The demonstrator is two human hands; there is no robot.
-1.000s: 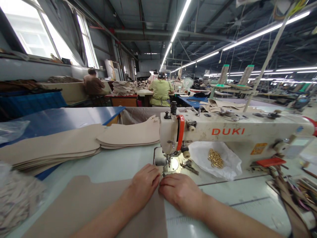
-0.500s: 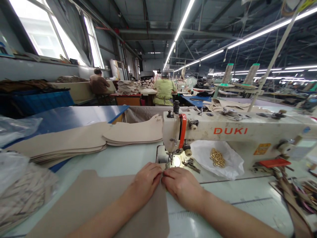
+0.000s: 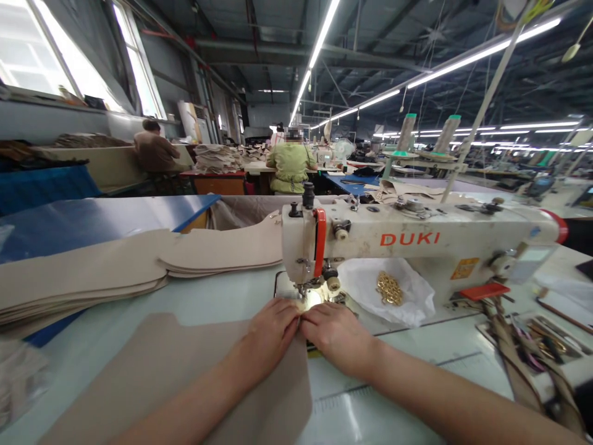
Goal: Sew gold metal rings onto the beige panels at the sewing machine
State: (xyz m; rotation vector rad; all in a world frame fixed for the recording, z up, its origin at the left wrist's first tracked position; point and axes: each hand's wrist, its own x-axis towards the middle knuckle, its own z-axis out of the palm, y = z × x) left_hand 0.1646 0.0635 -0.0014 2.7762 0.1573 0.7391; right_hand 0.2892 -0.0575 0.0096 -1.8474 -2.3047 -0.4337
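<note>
Both my left hand (image 3: pixel 271 330) and right hand (image 3: pixel 336 334) press flat, fingertips meeting, on the beige panel (image 3: pixel 185 371) just below the sewing machine (image 3: pixel 417 241) needle, gripping nothing.

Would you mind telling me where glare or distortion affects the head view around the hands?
Head view: the machine lamp burns out the needle plate just beyond the left hand and right hand; ceiling tubes flare; wide-angle distortion bends the edges.
</note>
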